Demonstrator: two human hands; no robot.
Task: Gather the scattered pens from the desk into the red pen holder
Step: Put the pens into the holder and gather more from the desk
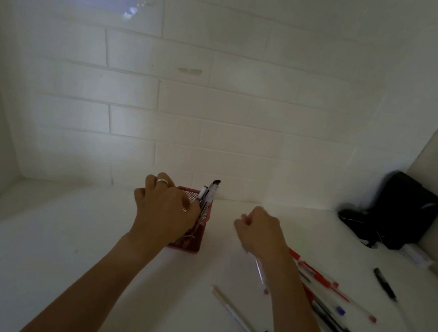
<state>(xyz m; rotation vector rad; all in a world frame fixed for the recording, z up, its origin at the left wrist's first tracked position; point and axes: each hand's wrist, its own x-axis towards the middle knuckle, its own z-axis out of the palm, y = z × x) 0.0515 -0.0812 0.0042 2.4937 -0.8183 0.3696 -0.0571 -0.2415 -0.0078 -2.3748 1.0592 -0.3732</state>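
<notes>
The red mesh pen holder (197, 242) stands on the white desk near the back wall, with a few pens (209, 193) sticking up from it. My left hand (164, 210) wraps around the holder's left side and hides much of it. To the right of the holder, my right hand (260, 232) hovers closed around a clear pen (260, 274) that hangs down beneath the wrist, its red tip low. Several pens lie scattered at the right: red ones (318, 276), a dark one with a red end (333, 322), a black one (385, 283). A beige pencil (239, 317) lies in front.
A black bag (404, 211) with cables sits in the back right corner beside a small white box (417, 254). A white brick wall closes the back, and side walls flank the desk (83, 244).
</notes>
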